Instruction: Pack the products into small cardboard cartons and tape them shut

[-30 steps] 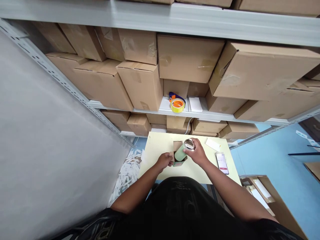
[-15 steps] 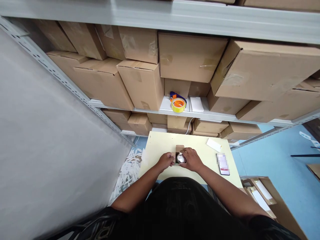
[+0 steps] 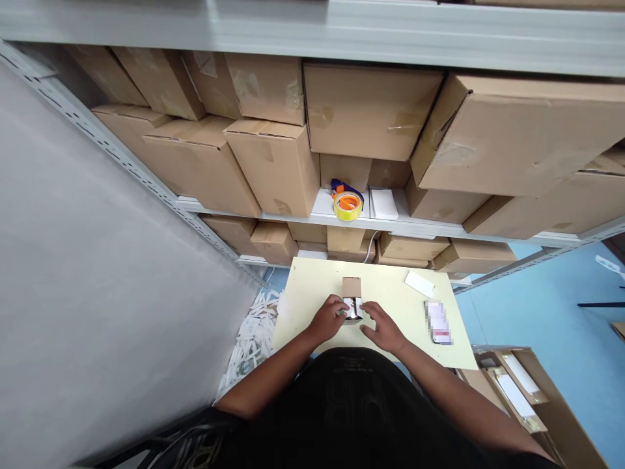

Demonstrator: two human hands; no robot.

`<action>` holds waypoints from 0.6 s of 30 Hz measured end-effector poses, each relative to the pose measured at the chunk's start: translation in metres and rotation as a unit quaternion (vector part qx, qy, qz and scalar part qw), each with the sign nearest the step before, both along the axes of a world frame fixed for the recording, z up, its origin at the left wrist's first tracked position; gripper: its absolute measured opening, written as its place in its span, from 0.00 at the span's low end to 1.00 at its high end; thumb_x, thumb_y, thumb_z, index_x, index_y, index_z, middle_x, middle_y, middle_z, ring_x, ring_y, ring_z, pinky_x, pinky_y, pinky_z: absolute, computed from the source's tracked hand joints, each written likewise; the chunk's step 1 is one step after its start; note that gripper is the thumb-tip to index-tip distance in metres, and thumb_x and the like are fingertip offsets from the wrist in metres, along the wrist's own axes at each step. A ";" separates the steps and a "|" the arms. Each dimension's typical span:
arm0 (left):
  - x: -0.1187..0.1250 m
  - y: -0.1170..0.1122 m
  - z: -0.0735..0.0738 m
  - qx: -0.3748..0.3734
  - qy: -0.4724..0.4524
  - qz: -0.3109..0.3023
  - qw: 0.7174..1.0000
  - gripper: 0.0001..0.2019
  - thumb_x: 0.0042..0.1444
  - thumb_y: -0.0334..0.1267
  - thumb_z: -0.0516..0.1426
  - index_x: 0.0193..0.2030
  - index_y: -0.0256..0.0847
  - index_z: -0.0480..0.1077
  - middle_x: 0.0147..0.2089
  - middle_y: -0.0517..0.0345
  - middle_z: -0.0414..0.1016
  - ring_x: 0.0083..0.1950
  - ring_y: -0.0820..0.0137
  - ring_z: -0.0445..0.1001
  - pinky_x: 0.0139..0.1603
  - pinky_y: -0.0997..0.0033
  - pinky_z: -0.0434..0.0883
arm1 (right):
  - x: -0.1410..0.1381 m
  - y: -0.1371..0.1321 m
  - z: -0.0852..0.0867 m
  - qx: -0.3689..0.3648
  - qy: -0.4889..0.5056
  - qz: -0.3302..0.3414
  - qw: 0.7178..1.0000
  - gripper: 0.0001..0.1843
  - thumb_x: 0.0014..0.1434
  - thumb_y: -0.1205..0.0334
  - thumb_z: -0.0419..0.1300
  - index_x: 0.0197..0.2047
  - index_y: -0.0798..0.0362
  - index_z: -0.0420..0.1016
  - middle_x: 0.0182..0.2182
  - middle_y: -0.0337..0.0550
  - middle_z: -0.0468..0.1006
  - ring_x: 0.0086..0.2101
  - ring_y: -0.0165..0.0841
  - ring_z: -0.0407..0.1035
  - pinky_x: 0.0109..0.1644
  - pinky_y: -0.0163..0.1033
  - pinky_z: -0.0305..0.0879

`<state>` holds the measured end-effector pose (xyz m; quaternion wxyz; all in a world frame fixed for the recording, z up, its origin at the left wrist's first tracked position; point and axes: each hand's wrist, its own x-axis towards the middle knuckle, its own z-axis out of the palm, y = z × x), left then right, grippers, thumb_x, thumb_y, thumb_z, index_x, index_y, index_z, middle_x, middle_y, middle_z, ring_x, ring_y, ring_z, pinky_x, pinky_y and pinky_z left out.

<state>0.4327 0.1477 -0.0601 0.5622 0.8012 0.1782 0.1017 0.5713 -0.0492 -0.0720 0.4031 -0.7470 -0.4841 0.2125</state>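
A small cardboard box stands on the pale yellow table, its back flap raised. Its side flaps are partly folded over the opening, and something shiny shows in the gap between them. My left hand is closed at the box's left side, its fingertips on the left flap. At the right side, my right hand has thumb and fingers apart, with its fingertips at the box's edge.
A phone and a white packet lie to the right on the table. Behind it, shelves hold many cardboard boxes and a tape dispenser. Paper strips litter the floor at left; a large carton stands at right.
The side flaps have come inward over the round shiny item, which was more exposed before. My right hand has loosened from the box and shifted slightly right and down.
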 end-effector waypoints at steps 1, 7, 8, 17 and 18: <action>0.003 -0.001 -0.002 0.009 0.011 0.010 1.000 0.10 0.55 0.35 0.60 0.44 0.43 0.76 0.51 0.52 0.70 0.46 0.65 0.73 0.48 0.65 0.73 | -0.001 0.003 -0.002 0.003 -0.014 -0.001 1.000 0.27 0.61 0.56 0.62 0.64 0.46 0.69 0.58 0.51 0.69 0.57 0.45 0.68 0.61 0.56 0.69; 0.033 0.017 -0.007 -0.089 0.072 0.053 0.992 0.43 0.44 0.32 0.66 0.69 0.43 0.59 0.63 0.47 0.66 0.34 0.75 0.70 0.42 0.67 0.72 | -0.003 0.018 -0.013 0.000 -0.072 -0.038 0.997 0.19 0.64 0.54 0.61 0.57 0.46 0.75 0.52 0.51 0.71 0.50 0.45 0.73 0.56 0.55 0.74; 0.035 0.021 -0.005 -0.109 0.066 0.033 0.991 0.42 0.46 0.33 0.65 0.69 0.43 0.59 0.61 0.48 0.69 0.34 0.75 0.70 0.43 0.67 0.72 | -0.003 0.018 -0.014 0.002 -0.076 -0.041 0.996 0.18 0.65 0.54 0.60 0.57 0.47 0.75 0.52 0.51 0.71 0.49 0.44 0.73 0.55 0.55 0.74; 0.003 0.013 -0.006 0.082 -0.036 -0.066 0.994 0.12 0.57 0.37 0.64 0.48 0.43 0.79 0.58 0.51 0.76 0.57 0.62 0.74 0.55 0.62 0.75 | -0.006 0.013 -0.021 0.003 -0.031 -0.068 0.997 0.18 0.60 0.60 0.63 0.54 0.48 0.70 0.47 0.47 0.74 0.43 0.38 0.74 0.50 0.48 0.76; 0.001 0.011 -0.009 0.115 -0.042 -0.066 0.990 0.11 0.58 0.36 0.64 0.48 0.43 0.79 0.58 0.51 0.76 0.58 0.62 0.73 0.58 0.60 0.74 | -0.006 0.013 -0.022 0.009 -0.023 -0.073 0.997 0.19 0.59 0.60 0.63 0.54 0.48 0.69 0.48 0.46 0.74 0.43 0.38 0.74 0.49 0.48 0.76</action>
